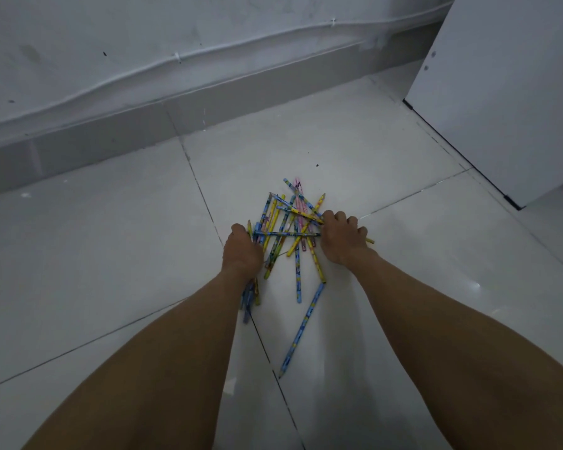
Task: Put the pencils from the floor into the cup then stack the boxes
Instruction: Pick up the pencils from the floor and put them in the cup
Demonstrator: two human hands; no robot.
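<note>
In the head view the step is gathering, and I think it goes best by sweeping both hands inward until the pencils (288, 228) lie parallel. This pile sits on the floor (111, 254). The left hand (242, 251) curls round several pencils at its left edge. The right hand (340, 238) curls on others at its right edge. One blue pencil (301, 329) lies apart, nearer the person. No cup is seen.

head view, downward, seemingly near floor (355, 147)

Your left hand (241, 251) grips a bundle of pencils (286, 234) on the tiled floor (111, 254); your right hand (340, 238) curls round others at the heap's edge.
</note>
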